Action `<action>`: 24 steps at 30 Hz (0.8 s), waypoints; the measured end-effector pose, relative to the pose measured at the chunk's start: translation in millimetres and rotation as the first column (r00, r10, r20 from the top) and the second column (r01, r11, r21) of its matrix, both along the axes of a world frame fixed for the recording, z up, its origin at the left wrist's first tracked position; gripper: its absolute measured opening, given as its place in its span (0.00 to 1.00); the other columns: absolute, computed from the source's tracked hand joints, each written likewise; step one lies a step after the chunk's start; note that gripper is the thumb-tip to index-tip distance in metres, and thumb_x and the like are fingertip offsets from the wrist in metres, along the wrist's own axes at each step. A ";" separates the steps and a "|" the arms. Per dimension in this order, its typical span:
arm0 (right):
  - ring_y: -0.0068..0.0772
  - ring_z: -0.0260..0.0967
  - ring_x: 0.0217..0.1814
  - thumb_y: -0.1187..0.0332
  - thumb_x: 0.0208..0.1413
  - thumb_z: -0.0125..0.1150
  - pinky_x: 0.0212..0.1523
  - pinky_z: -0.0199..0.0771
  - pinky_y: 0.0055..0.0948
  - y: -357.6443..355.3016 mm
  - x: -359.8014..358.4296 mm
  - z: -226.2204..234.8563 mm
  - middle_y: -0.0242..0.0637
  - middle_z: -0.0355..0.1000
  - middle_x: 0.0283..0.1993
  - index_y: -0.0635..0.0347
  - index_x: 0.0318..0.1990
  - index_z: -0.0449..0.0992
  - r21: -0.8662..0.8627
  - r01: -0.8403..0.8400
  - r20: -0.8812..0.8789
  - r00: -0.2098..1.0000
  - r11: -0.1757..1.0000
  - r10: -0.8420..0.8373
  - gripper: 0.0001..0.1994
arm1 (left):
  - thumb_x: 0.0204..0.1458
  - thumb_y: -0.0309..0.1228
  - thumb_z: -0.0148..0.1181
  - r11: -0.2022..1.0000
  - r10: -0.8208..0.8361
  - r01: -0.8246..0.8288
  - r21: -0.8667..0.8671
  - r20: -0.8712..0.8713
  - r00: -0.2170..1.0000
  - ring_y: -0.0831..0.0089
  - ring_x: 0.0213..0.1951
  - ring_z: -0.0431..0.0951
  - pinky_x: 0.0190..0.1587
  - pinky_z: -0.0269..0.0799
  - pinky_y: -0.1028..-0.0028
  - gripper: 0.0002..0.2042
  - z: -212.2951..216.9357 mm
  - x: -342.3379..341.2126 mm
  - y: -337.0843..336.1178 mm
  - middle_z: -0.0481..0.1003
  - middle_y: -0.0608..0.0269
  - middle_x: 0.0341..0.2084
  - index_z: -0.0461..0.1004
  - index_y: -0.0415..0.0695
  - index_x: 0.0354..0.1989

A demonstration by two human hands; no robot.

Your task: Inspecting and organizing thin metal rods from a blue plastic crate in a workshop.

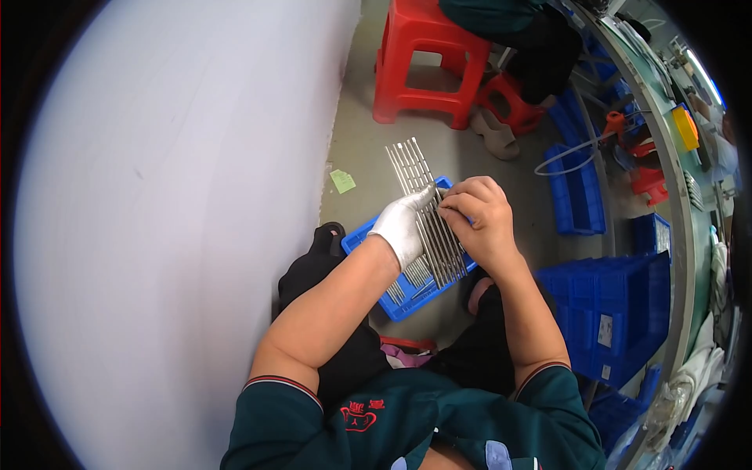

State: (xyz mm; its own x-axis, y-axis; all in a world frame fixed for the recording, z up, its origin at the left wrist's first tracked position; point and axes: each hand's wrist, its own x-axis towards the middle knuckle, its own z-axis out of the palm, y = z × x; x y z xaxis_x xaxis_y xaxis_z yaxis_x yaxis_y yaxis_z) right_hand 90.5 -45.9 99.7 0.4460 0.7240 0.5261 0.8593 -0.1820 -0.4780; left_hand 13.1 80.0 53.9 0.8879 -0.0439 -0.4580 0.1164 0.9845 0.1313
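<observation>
My left hand (405,223), in a white glove, is closed around a flat bundle of thin metal rods (441,243) lying side by side. The rods stick out past the glove at both ends. At the bundle's right edge my bare right hand (482,211) has its thumb and fingers pinched together; whether a rod sits between them is hidden. Beneath both hands is a shallow blue tray (401,309), with more metal rods (395,294) lying in its near left part.
A white wall (188,219) runs along my left. Ahead stand a red plastic stool (427,98) and a seated person (540,47). At the right are stacked blue crates (580,301), another blue crate (576,196) and a long workbench (693,258). Green paper (342,181) lies on the floor.
</observation>
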 end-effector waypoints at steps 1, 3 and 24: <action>0.37 0.69 0.39 0.75 0.37 0.66 0.41 0.67 0.34 1.3 -1.9 0.1 0.32 0.73 0.32 0.59 0.26 0.77 -0.017 -0.003 0.077 0.997 1.000 0.004 0.06 | 0.62 0.36 0.41 1.000 0.003 -0.003 -0.013 0.008 1.000 0.64 0.37 0.77 0.41 0.75 0.64 0.13 -1.8 0.4 0.1 0.75 0.56 0.34 0.71 0.42 0.41; 0.36 0.68 0.40 0.74 0.36 0.67 0.41 0.67 0.34 3.2 -3.8 0.0 0.29 0.73 0.32 0.58 0.26 0.77 -0.035 0.001 0.170 0.985 0.999 0.005 0.06 | 0.62 0.36 0.41 1.000 0.004 -0.004 -0.025 0.016 1.000 0.64 0.37 0.77 0.41 0.75 0.64 0.13 -2.2 0.7 -0.2 0.75 0.56 0.34 0.71 0.42 0.41; 0.36 0.68 0.41 0.75 0.36 0.66 0.41 0.65 0.34 8.0 -8.0 -1.7 0.30 0.73 0.32 0.57 0.25 0.77 -0.017 -0.015 0.136 0.991 1.000 0.018 0.06 | 0.62 0.34 0.41 0.994 0.009 0.013 -0.112 0.193 0.981 0.63 0.40 0.77 0.45 0.75 0.63 0.12 -20.6 -0.9 5.2 0.74 0.54 0.38 0.69 0.41 0.45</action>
